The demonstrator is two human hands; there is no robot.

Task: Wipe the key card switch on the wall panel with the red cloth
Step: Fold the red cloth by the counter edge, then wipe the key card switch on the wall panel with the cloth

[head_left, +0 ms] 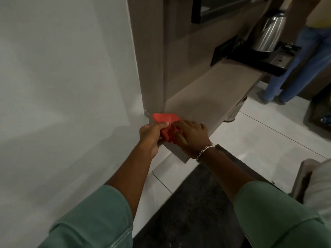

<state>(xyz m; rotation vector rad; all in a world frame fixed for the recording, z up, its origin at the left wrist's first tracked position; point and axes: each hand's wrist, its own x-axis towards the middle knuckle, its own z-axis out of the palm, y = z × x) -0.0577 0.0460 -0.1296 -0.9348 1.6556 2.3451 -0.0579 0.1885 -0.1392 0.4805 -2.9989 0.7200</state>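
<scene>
Writing: none is readable; the picture is blurred and no brand or label is showing.
Red cloth [167, 126]: it is lying bunched at the near end of the counter [213, 90], beside the wooden upright, with both hands on it and one flatter flap sticking out toward the wall.
Left hand [151, 136]: it is reaching in from the lower left, forearm bare below a pushed-up green sleeve [93, 222], fingers curled closed and pinching the cloth's left side, thumb lying on top.
Right hand [191, 136]: it is coming in from the lower right, palm facing down, fingers bent over the cloth's right side and gripping the folds; a silver chain bracelet [204, 153] is sitting on the wrist.
Key card switch: it is not showing in this view; only plain white wall [62, 86] is visible on the left.
Far end of counter: a steel kettle [268, 33] is standing on a black tray [259, 58].
Background: a person's legs in blue jeans [293, 68] are standing at the upper right on the tiled floor.
</scene>
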